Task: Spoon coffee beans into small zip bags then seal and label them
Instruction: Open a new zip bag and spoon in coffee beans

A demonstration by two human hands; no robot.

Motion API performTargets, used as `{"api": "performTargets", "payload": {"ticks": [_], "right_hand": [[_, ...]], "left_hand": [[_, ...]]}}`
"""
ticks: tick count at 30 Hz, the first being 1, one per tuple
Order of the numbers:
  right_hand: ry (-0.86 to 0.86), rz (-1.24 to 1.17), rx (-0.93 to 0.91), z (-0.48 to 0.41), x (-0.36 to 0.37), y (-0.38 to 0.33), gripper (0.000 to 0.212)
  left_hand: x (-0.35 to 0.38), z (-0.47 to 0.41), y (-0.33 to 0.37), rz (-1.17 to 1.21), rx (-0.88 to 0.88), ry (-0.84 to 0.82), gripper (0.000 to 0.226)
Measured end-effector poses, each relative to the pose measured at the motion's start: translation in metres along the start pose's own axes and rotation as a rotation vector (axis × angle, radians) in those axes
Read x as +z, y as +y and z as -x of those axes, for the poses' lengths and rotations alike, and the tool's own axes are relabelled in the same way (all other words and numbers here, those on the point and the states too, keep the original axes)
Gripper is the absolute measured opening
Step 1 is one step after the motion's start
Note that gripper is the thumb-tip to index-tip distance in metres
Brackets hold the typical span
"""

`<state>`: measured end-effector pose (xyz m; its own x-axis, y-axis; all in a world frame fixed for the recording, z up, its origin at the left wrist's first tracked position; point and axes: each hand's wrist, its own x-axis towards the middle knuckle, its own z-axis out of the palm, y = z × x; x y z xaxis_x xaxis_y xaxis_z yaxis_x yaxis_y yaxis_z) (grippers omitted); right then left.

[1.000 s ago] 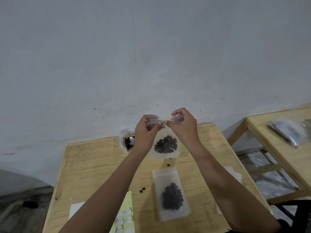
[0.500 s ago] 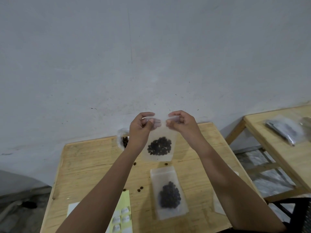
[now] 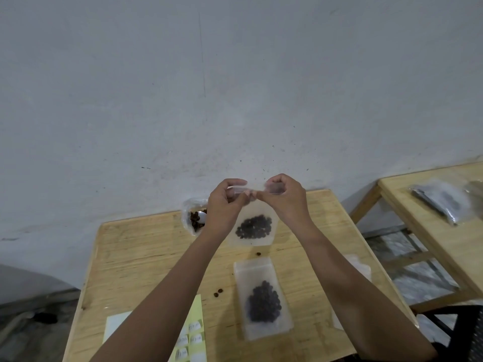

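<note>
We hold the bag (image 3: 252, 226) upright above the table (image 3: 146, 252). Our left hand (image 3: 226, 205) and right hand (image 3: 285, 199) pinch its top edge. Beans (image 3: 253, 227) sit at its bottom. A second bag (image 3: 264, 299) lies below it.

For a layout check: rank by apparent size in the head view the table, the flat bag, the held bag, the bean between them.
1. table
2. flat bag and held bag: the flat one looks bigger, but it is nearer the camera, so unranked
3. bean
</note>
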<state>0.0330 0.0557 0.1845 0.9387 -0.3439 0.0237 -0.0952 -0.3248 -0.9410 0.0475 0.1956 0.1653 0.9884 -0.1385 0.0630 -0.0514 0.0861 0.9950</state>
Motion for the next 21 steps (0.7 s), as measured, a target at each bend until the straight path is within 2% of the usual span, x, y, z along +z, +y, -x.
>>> {"api": "performTargets", "payload": {"ticks": [3,6,11,16,21], "right_hand": [[-0.001,-0.013,0.005,-0.001,0.003,0.003,0.036],[-0.082,-0.061,0.039,-0.002,0.001,0.008,0.030],[-0.179,-0.315,0.073,0.003,-0.008,0.016,0.017],[-0.127,-0.360,0.089,0.004,-0.006,0.017,0.017],[0.008,-0.407,0.127,0.006,-0.009,0.028,0.028]], "left_hand": [[-0.001,-0.001,-0.003,-0.004,-0.007,0.009,0.018],[-0.001,0.000,-0.005,0.043,-0.013,0.026,0.016],[-0.011,0.000,-0.011,0.100,-0.022,0.052,0.020],[-0.010,0.007,-0.017,0.006,0.044,0.081,0.024],[-0.013,0.025,-0.027,-0.100,0.002,-0.070,0.056]]}}
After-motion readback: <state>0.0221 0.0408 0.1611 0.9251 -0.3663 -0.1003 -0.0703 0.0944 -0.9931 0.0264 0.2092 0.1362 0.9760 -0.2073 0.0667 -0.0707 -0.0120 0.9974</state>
